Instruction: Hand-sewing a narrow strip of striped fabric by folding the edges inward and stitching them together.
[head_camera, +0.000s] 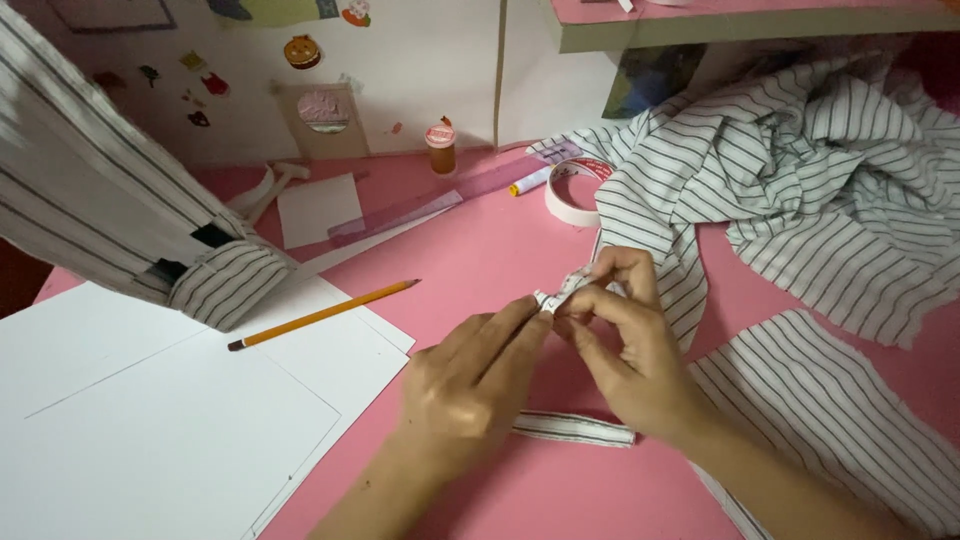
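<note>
My left hand (470, 385) and my right hand (625, 340) meet over the pink table (500, 250). Their fingertips pinch a small folded piece of striped white fabric (560, 290) between them. A narrow striped fabric strip (575, 428) lies flat on the table under my wrists. A flat cut piece of striped cloth (830, 410) lies under my right forearm.
A large crumpled striped shirt (800, 170) fills the right back. A striped sleeve (120, 220) hangs at the left. White paper sheets (160, 420), a yellow pencil (320, 315), a purple ruler (440, 200), a tape roll (572, 192), a marker (528, 182) and a small bottle (441, 147) lie around.
</note>
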